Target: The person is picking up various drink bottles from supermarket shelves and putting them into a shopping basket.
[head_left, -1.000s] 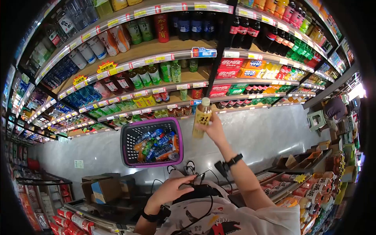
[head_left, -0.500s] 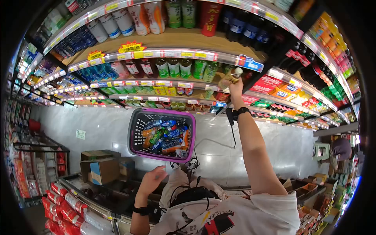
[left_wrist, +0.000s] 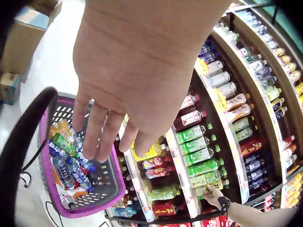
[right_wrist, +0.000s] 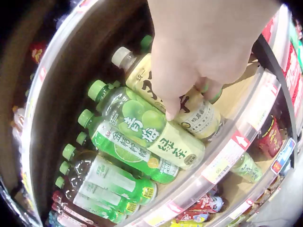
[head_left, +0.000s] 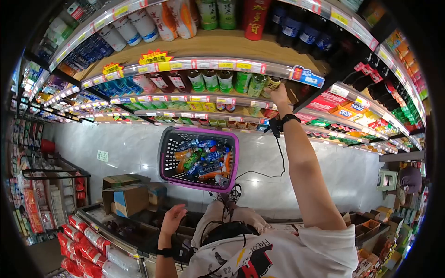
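Right hand (right_wrist: 203, 52) at the wood-floored shelf (right_wrist: 244, 90): thumb and fingers curl round the body of a pale yellow plastic bottle with a white cap (right_wrist: 201, 122), probably because a mid-body grip keeps it steady in a narrow slot. The bottle is on the shelf's front edge, roughly parallel to a green-capped clear bottle with a fruit label (right_wrist: 142, 123) just beside it; whether its base bears weight, cannot tell. Left hand (left_wrist: 128, 66) hangs well apart, fingers loosely extended, holding nothing. Purple-rimmed dark plastic basket (head_left: 236, 157) sits on the floor near the feet, presumably for easy reach, jumbled bottles (left_wrist: 64, 170) inside.
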The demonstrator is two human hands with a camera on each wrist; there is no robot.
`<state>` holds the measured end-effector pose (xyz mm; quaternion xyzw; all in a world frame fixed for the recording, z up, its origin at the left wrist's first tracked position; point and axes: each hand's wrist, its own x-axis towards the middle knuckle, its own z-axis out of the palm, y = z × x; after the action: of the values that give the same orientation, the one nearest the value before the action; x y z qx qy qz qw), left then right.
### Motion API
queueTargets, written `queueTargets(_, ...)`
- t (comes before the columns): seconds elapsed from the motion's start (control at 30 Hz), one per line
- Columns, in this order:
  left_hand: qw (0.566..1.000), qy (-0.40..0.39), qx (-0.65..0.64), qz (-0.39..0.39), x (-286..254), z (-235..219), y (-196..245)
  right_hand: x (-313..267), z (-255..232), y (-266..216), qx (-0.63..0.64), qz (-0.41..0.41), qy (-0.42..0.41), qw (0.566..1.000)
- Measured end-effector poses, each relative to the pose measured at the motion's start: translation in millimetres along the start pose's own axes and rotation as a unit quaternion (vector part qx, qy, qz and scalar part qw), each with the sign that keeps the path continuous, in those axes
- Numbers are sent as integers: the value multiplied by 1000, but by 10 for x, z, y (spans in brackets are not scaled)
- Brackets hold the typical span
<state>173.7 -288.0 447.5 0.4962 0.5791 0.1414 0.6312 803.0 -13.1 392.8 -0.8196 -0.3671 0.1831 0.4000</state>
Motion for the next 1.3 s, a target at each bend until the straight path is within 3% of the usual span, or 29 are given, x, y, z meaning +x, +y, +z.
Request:
queueTargets(0.1, 997, -33, 63, 3, 135, -5, 9, -104, -8, 196, -50, -26, -10, 998)
queueTargets(0.17, 994, -9, 102, 47, 194, -25, -22, -639, -107, 118, 13, -46, 75, 996)
queueTargets(0.2, 994, -11, 102, 45, 209, -20, -69, -975, -258, -8, 43, 24, 26, 998)
queueTargets(0.23, 996, 26, 58, 63, 253, -29, -148, -1113, -167, 315, -11, 45, -12, 999)
queueTargets(0.27, 995, 63, 14, 81, 322, -52, -247, -1420, 10, 775, -22, -71, 49, 996)
queueTargets(0.3, 995, 62, 14, 77, 425, -95, -364, -1774, 137, 1241, -47, -54, 33, 997)
queueTargets(0.37, 989, 87, -7, 117, 494, -174, -679, -2607, -21, 1607, -120, 93, -185, 971)
queueTargets(0.4, 987, 85, -3, 138, 507, -193, -717, -3069, 41, 2274, -155, 53, -249, 955)
queueTargets(0.43, 980, 110, 43, 158, 485, -167, -568, -3543, 101, 3076, -227, 34, -370, 900)
queueTargets(0.47, 972, 101, 153, 145, 497, -216, -438, -3890, -186, 3223, -249, 71, -619, 741)
queueTargets(0.5, 977, 72, 163, 113, 513, -258, -396, -4383, -279, 3807, -319, -180, -704, 608)
queueTargets(0.53, 985, 48, 136, 94, 574, -298, -469, -4819, -496, 4168, -233, -49, -691, 683)
queueTargets(0.6, 983, -7, 170, 70, 698, -377, -527, -5704, -270, 5107, -381, -216, -678, 590)
queueTargets(0.63, 983, -13, 172, 66, 763, -418, -549, -5613, -418, 4463, -323, 34, -691, 645)
queueTargets(0.67, 987, -41, 153, 41, 849, -440, -586, -5526, -581, 3797, -121, 389, -548, 731)
queueTargets(0.7, 989, -68, 132, 15, 934, -463, -653, -5401, -766, 2972, -21, 553, -351, 756)
queueTargets(0.73, 989, -75, 128, 10, 1035, -494, -749, -5354, -725, 2951, -25, 559, -348, 752)
queueTargets(0.8, 987, -96, 126, 1, 1349, -558, -1016, -5262, -655, 3037, 148, 584, -267, 752)
queueTargets(0.83, 990, -88, 105, 26, 1508, -579, -1140, -5290, -469, 3640, 49, 414, -384, 824)
queueTargets(0.87, 991, -92, 99, 22, 1663, -620, -1184, -5323, -284, 4235, -71, 221, -435, 870)
queueTargets(0.93, 995, -36, 90, -16, 1916, -669, -1343, -4768, 62, 2971, -20, 397, -302, 866)
queueTargets(1.0, 998, -25, 53, -27, 2139, -765, -1490, -4401, 459, 2190, 58, 399, -288, 869)
queueTargets(1.07, 999, -21, 30, -32, 2248, -885, -1677, -4159, 771, 1506, 72, 350, -331, 873)
queueTargets(1.1, 997, -7, -18, -73, 2328, -924, -1802, -4129, 953, 1420, 73, 351, -329, 873)
queueTargets(1.17, 992, 4, -64, -112, 2571, -1015, -1997, -4059, 1262, 1293, 37, 248, -374, 893)
queueTargets(1.27, 989, -21, -30, -142, 2759, -1068, -2250, -4146, 1596, 1191, 37, 215, -386, 896)
queueTargets(1.3, 988, -22, 36, -151, 2883, -1055, -2268, -4219, 1643, 1205, 38, 208, -389, 897)
